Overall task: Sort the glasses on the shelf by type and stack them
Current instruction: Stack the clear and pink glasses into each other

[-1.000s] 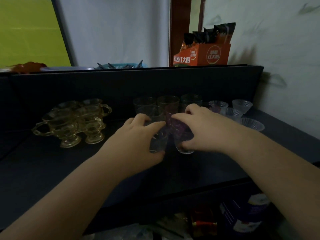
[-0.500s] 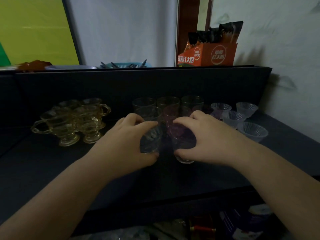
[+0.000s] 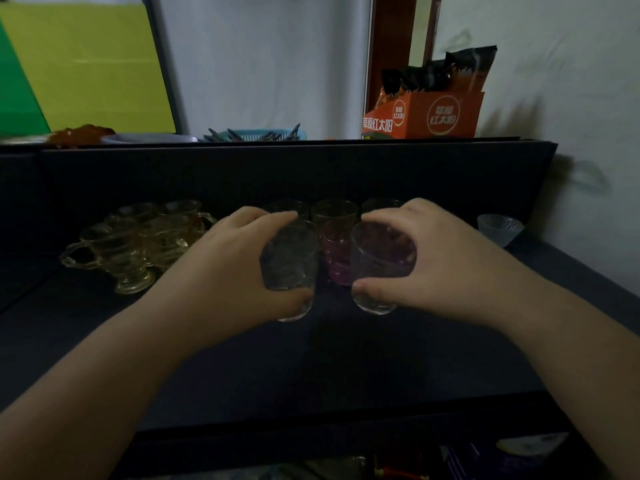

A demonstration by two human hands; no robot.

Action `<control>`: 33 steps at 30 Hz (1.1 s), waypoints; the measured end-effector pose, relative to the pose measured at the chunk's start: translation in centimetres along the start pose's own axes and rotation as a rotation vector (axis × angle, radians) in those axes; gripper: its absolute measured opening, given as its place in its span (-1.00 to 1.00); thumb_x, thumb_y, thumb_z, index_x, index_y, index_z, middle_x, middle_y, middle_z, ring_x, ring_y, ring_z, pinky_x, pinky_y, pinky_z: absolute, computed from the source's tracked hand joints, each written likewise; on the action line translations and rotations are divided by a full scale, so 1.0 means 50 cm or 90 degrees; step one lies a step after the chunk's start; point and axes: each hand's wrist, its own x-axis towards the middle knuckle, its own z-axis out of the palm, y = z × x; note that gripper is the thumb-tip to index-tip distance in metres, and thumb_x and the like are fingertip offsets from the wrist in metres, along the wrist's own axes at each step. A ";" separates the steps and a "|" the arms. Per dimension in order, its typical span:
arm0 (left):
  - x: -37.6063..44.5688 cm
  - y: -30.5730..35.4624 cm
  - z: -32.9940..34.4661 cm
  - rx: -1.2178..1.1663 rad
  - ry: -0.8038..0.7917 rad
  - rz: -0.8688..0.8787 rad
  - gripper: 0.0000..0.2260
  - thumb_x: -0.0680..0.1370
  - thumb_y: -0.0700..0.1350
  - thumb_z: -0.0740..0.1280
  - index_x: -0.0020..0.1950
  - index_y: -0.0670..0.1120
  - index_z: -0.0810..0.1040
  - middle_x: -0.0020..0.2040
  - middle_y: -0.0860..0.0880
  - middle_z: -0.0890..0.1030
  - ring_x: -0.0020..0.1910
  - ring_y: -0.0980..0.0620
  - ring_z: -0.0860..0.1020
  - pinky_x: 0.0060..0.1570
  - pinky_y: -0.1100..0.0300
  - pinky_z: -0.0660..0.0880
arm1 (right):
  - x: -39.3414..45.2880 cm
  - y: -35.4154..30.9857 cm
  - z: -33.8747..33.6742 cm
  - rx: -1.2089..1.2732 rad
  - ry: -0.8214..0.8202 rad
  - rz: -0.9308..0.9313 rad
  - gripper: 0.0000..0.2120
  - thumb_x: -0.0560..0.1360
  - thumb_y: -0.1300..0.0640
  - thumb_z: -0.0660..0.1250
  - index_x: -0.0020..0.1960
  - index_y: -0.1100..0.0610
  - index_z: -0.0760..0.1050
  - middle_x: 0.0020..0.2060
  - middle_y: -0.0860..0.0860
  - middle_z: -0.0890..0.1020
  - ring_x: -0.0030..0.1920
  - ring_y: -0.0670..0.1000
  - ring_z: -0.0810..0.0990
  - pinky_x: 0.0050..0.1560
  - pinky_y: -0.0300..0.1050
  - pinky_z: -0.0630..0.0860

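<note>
Glasses, head view: a clear tumbler (image 3: 291, 268) and a purple-tinted tumbler (image 3: 379, 268) stand mid-shelf (image 3: 311, 368), a pink glass (image 3: 335, 252) between them.
Hands: left hand (image 3: 228, 271) clamped around the clear tumbler; right hand (image 3: 446, 265) clamped around the purple-tinted one.
Left of shelf: amber handled cups (image 3: 138, 240) clustered.
Far right: a ribbed clear cup (image 3: 500, 228).

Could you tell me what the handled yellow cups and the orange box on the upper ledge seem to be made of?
The yellow cups look like amber-tinted pressed glass: translucent, glossy, with moulded ridges, though clear plastic can't be excluded. The orange box looks like printed cardboard: matte, flat panels with folded edges.
</note>
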 end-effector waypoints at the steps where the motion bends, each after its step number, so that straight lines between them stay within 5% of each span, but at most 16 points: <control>1: 0.004 0.002 -0.006 -0.002 0.012 0.003 -0.12 0.22 0.42 0.34 0.49 0.23 0.19 0.25 0.27 0.29 0.15 0.21 0.39 0.10 0.22 0.43 | 0.002 0.003 -0.006 0.010 0.017 0.000 -0.16 0.21 -0.48 0.37 0.43 -0.27 0.31 0.07 -0.25 0.39 0.08 -0.19 0.46 0.07 -0.17 0.50; 9: 0.067 0.011 -0.056 -0.033 0.123 -0.006 -0.15 0.23 0.32 0.44 0.48 0.14 0.29 0.17 0.20 0.39 -0.01 0.24 0.46 -0.01 0.39 0.33 | 0.030 0.021 -0.047 0.052 0.112 -0.004 -0.10 0.20 -0.42 0.41 0.47 -0.16 0.32 0.10 -0.19 0.43 0.04 -0.23 0.46 -0.04 -0.30 0.39; 15: 0.133 -0.001 -0.038 -0.032 0.183 -0.055 -0.17 0.27 0.31 0.45 0.47 0.06 0.32 0.27 0.03 0.46 0.17 0.07 0.47 0.17 0.13 0.40 | 0.065 0.037 -0.058 0.100 0.153 0.011 -0.13 0.24 -0.38 0.48 0.47 -0.16 0.32 0.14 -0.16 0.47 0.02 -0.24 0.47 -0.12 -0.34 0.36; 20: 0.162 -0.021 0.009 -0.004 0.137 -0.087 -0.17 0.27 0.29 0.49 0.47 0.05 0.33 0.33 0.00 0.43 0.23 0.04 0.43 0.15 0.17 0.34 | 0.105 0.049 -0.062 0.098 0.168 0.013 -0.12 0.26 -0.37 0.49 0.48 -0.09 0.32 0.19 -0.13 0.46 0.04 -0.18 0.47 -0.13 -0.34 0.34; 26: 0.165 -0.041 0.049 -0.012 0.072 -0.110 -0.18 0.29 0.26 0.50 0.48 0.07 0.32 0.35 0.00 0.38 0.26 0.01 0.41 0.22 0.11 0.38 | 0.171 0.057 -0.065 0.089 0.181 0.015 -0.10 0.28 -0.38 0.48 0.49 -0.01 0.33 0.31 -0.03 0.50 0.20 -0.05 0.49 0.13 -0.10 0.44; 33: 0.150 -0.066 0.078 -0.039 0.040 -0.144 -0.22 0.29 0.29 0.46 0.46 0.11 0.33 0.34 0.03 0.35 0.18 0.11 0.38 0.12 0.21 0.35 | 0.240 0.057 -0.040 0.075 0.162 0.016 -0.11 0.32 -0.35 0.48 0.51 0.03 0.31 0.37 0.02 0.45 0.31 0.03 0.45 0.22 -0.06 0.42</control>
